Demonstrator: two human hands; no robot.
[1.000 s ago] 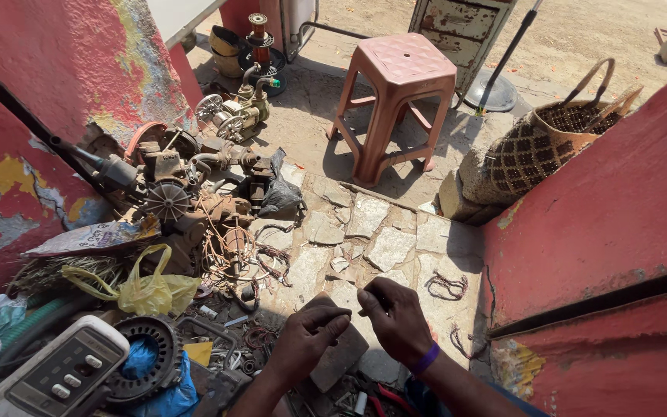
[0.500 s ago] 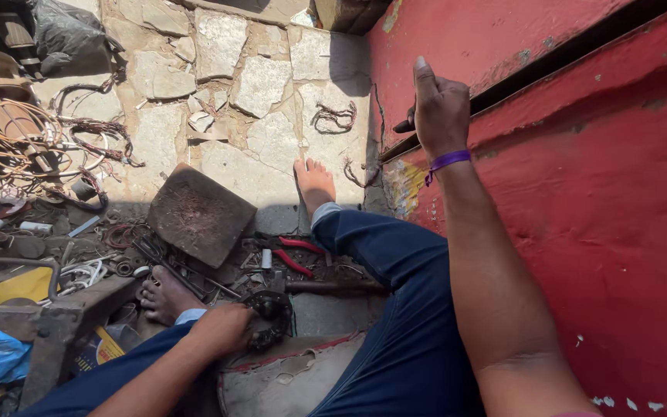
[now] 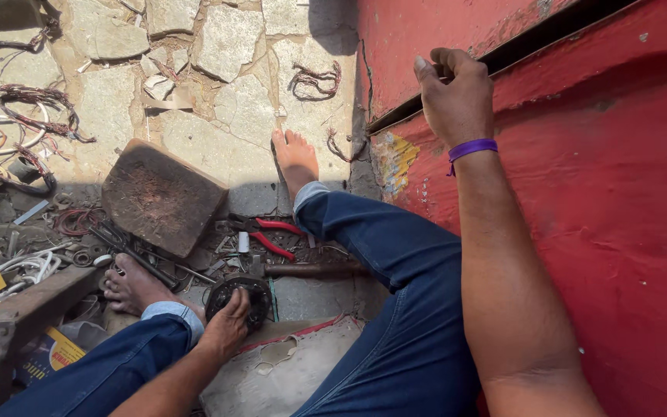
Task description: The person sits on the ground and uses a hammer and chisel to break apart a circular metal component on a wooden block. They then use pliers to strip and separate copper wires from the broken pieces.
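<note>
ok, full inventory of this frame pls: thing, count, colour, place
round motor part: 1, dark, on the ground between the legs, under the left hand
pliers: 1, red handles, on the ground by the right knee
wooden block: 1, brown, on the stone paving, left of centre
metal rod: 1, rusty brown, lying beside the right leg
wire tangles: several, reddish and pale, far left on the paving
small wire bundle: 1, reddish, top centre by the wall
red wall: 1, red with a dark slot, right side
wristband: 1, purple, right wrist
bare feet: 2, on the paving
left hand: on the round motor part
right hand: raised at the wall slot
</note>
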